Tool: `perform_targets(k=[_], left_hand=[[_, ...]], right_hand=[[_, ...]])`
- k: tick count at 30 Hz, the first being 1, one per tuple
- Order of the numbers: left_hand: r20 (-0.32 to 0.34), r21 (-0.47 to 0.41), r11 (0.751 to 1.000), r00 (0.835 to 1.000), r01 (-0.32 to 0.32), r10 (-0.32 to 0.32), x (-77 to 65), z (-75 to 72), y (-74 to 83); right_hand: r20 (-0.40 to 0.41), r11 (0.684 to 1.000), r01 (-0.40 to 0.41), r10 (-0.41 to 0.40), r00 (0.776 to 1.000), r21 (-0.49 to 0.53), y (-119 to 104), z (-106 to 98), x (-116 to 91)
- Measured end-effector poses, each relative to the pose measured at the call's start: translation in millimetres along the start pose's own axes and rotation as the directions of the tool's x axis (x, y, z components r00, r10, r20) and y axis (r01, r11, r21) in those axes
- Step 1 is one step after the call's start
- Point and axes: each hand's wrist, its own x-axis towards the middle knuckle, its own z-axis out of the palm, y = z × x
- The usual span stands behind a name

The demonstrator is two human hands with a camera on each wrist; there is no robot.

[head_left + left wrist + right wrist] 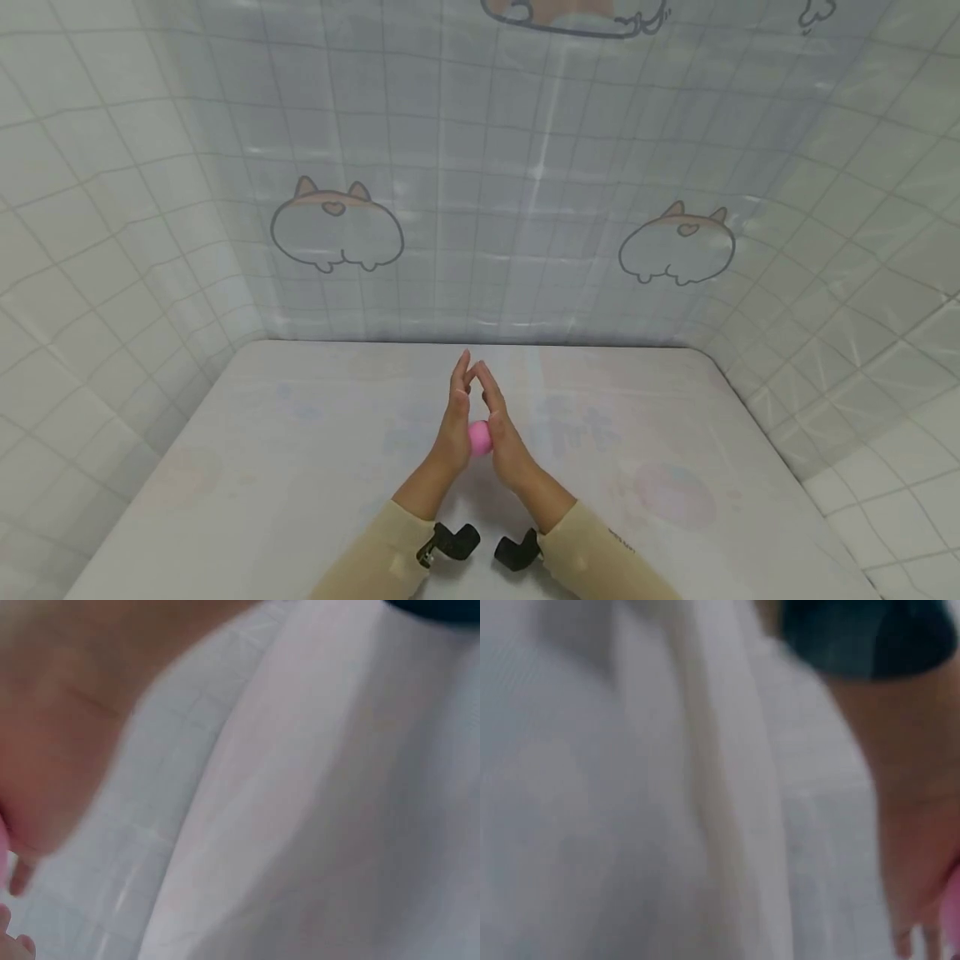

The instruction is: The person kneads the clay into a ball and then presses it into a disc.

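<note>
A small pink ball is held between my two palms above the middle of the table. My left hand presses it from the left with fingers straight and pointing forward. From the other side, my right hand presses with straight fingers that lean towards the left ones, so the fingertips come close together. Only a sliver of the pink ball shows at the edge of the right wrist view. What the ball is made of cannot be told.
Black wrist cameras sit inside both cuffs, close to each other. A curtain with a grid pattern and cartoon animals hangs behind the table, with similar gridded sheets at both sides.
</note>
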Motion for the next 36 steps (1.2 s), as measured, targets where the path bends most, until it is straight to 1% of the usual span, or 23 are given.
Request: perform_targets(k=[3,6,8,10,12,14,16,17,18,20,22,25,27,30,33,35,36], left_hand=[[0.050,0.044,0.999,0.999,0.006,-0.009,-2.8,2.0,-5.9],[0.120,0.073,0.997,0.993,0.010,-0.018,-6.9,5.1,-9.4],[0.162,0.074,0.997,0.987,0.009,-0.021,-8.9,7.1,-9.8],[0.198,0.070,0.997,0.980,0.011,-0.025,-9.7,8.2,-9.8],[0.230,0.075,0.997,0.973,0.003,-0.021,-9.8,8.9,-9.1],[0.261,0.082,0.997,0.965,-0.010,-0.012,-9.3,8.8,-8.8],[0.280,0.082,0.996,0.960,-0.031,0.006,-8.6,8.5,-7.7],[0.285,0.076,0.996,0.958,-0.040,0.016,-7.8,8.2,-6.9],[0.288,0.070,0.996,0.957,-0.048,0.025,-7.1,7.8,-6.1],[0.274,0.055,0.996,0.960,-0.065,0.048,-5.4,6.7,-4.9],[0.247,0.052,0.994,0.966,-0.099,0.083,-2.6,5.3,-4.5],[0.185,0.066,0.988,0.975,-0.141,0.127,2.7,2.7,-5.2],[0.137,0.090,0.984,0.981,-0.153,0.140,6.5,0.5,-5.7],[0.058,0.105,0.984,0.989,-0.143,0.137,12.2,-3.8,-6.5],[-0.020,0.117,0.985,0.991,-0.128,0.132,17.7,-9.1,-6.2],[-0.062,0.121,0.985,0.990,-0.119,0.127,21.0,-13.0,-7.0],[-0.076,0.120,0.987,0.990,-0.111,0.121,21.7,-14.6,-1.9]], right_hand=[[-0.086,0.999,0.029,-0.028,0.996,0.018,-5.1,-1.4,3.4],[-0.170,0.999,0.049,-0.045,0.984,0.019,-6.6,-5.1,8.5],[-0.214,0.999,0.039,-0.034,0.976,0.020,-4.8,-7.8,11.5],[-0.261,0.999,0.010,0.002,0.965,0.042,-1.0,-10.2,13.8],[-0.324,0.996,-0.030,0.054,0.944,0.078,3.6,-12.2,15.8],[-0.386,0.987,-0.065,0.118,0.915,0.148,8.3,-13.6,17.7],[-0.425,0.972,-0.087,0.175,0.888,0.219,12.5,-14.3,19.9],[-0.429,0.962,-0.104,0.208,0.879,0.253,14.1,-14.2,20.8],[-0.420,0.952,-0.119,0.234,0.877,0.281,15.6,-13.9,21.4],[-0.377,0.930,-0.159,0.285,0.881,0.332,18.2,-12.7,22.7],[-0.307,0.913,-0.202,0.318,0.897,0.354,20.4,-10.6,22.8],[-0.187,0.900,-0.236,0.320,0.929,0.367,22.6,-6.8,21.3],[-0.117,0.902,-0.235,0.294,0.948,0.363,22.2,-3.5,20.5],[-0.037,0.908,-0.221,0.250,0.967,0.355,20.4,1.7,18.7],[0.009,0.921,-0.180,0.188,0.982,0.347,16.6,5.8,17.0],[0.023,0.928,-0.151,0.152,0.988,0.341,13.6,7.6,16.0],[0.026,0.933,-0.136,0.135,0.990,0.335,12.0,8.0,15.8]])
